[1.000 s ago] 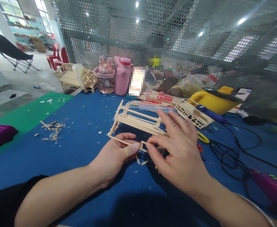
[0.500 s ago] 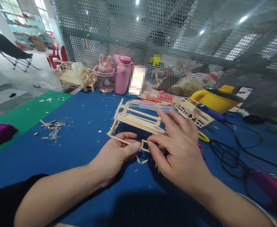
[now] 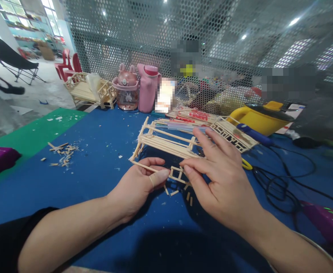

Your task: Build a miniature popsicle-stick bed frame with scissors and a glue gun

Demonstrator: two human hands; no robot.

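A small model built of thin wooden sticks [image 3: 166, 146] stands tilted over the blue table in front of me. My left hand [image 3: 143, 178] is closed on its lower front rail, thumb and fingers pinching the stick. Just right of that thumb, a ladder-like row of short sticks [image 3: 176, 174] shows along the rail. My right hand [image 3: 223, 170] has thumb and index fingertip pressed together at the upper right of this row; whatever lies between them is too small to make out. Its other fingers stretch over the model's right end and hide part of it.
Stick offcuts [image 3: 62, 151] lie at left, with more bits [image 3: 189, 198] below my right hand. Behind stand a pink bottle [image 3: 147, 89], another stick model [image 3: 84, 91] and a yellow pot [image 3: 263, 119]. A blue-handled tool [image 3: 252, 133] trails black cable [image 3: 269, 185] at right.
My right hand has shifted slightly right, uncovering more of the ladder-like row and some offcuts below. My left hand keeps its hold in nearly the same place.
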